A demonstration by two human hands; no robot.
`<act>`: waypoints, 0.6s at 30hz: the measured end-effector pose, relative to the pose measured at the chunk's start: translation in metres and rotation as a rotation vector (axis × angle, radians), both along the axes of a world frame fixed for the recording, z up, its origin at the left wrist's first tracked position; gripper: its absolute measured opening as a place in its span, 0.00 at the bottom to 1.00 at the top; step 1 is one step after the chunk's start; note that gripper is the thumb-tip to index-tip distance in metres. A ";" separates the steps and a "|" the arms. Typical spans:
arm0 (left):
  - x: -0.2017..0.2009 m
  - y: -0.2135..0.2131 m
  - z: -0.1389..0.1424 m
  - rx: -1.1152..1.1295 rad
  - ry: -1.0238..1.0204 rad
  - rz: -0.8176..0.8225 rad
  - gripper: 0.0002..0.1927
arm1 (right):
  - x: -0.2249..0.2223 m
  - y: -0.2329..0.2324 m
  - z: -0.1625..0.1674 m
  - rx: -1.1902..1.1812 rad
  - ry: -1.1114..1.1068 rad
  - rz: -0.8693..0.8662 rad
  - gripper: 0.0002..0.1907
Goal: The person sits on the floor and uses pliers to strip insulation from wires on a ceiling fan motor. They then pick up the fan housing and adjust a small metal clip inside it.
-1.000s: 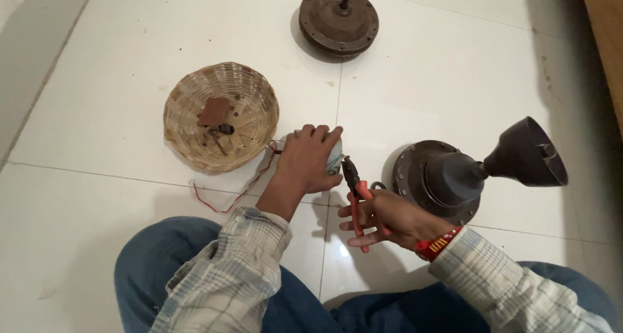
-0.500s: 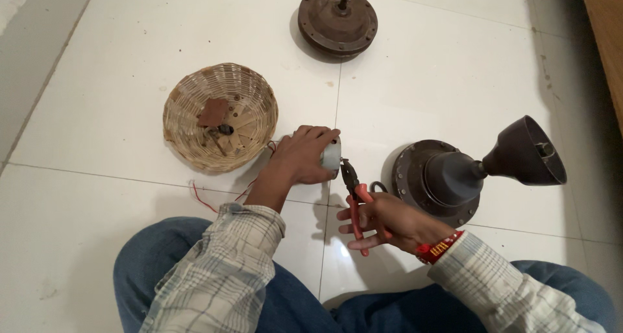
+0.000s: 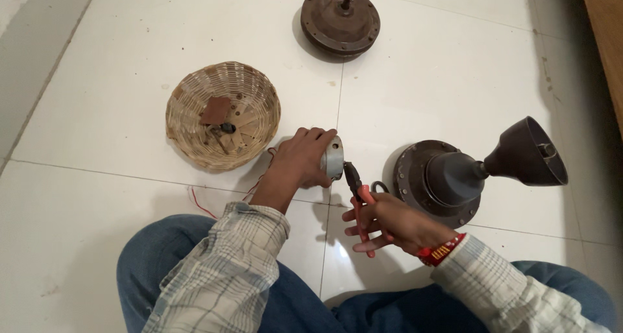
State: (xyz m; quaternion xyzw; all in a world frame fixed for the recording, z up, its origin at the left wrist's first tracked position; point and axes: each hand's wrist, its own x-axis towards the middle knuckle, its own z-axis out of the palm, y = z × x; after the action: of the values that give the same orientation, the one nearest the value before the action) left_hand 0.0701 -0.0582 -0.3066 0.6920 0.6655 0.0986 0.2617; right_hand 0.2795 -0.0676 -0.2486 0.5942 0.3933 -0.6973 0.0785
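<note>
Pliers (image 3: 358, 193) sit clamped in the right hand (image 3: 389, 223), nose touching a grey metal cylinder (image 3: 333, 158). Left hand (image 3: 300, 161) grips that cylinder, just right of the wicker basket (image 3: 195, 90).

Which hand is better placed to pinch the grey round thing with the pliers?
The right hand, probably: it grips the red-handled pliers, nose at the grey cylinder. The left hand is wrapped around that cylinder.

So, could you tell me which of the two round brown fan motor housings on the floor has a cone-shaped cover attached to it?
The fan motor housing beside the right hand: a dark cone-shaped cover sticks out from it. The far housing shows only a short bare shaft.
</note>
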 end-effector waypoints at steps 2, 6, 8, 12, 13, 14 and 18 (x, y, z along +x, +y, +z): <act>0.000 0.001 0.000 -0.012 0.017 0.005 0.57 | -0.001 0.003 0.002 -0.005 -0.009 0.011 0.28; 0.001 0.000 0.001 0.010 0.016 0.000 0.57 | -0.004 0.009 0.008 -0.047 -0.013 0.012 0.28; 0.001 0.000 0.001 0.002 0.023 -0.001 0.57 | -0.006 0.013 0.012 -0.046 -0.035 0.039 0.28; 0.001 0.001 -0.001 0.021 0.041 -0.012 0.57 | -0.010 0.011 0.016 0.049 -0.114 0.088 0.28; 0.002 0.002 -0.001 0.018 0.047 -0.017 0.57 | -0.012 0.009 0.015 0.060 -0.116 0.075 0.28; 0.001 0.003 -0.002 0.016 0.054 -0.020 0.57 | -0.013 0.008 0.015 0.073 -0.117 0.064 0.28; 0.000 0.002 -0.005 0.052 0.038 -0.010 0.56 | -0.019 0.010 0.004 0.048 -0.078 0.071 0.26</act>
State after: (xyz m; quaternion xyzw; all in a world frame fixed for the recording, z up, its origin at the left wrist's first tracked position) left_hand 0.0704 -0.0564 -0.3113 0.7039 0.6640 0.1013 0.2311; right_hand 0.2608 -0.0579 -0.2446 0.6081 0.4275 -0.6608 0.1041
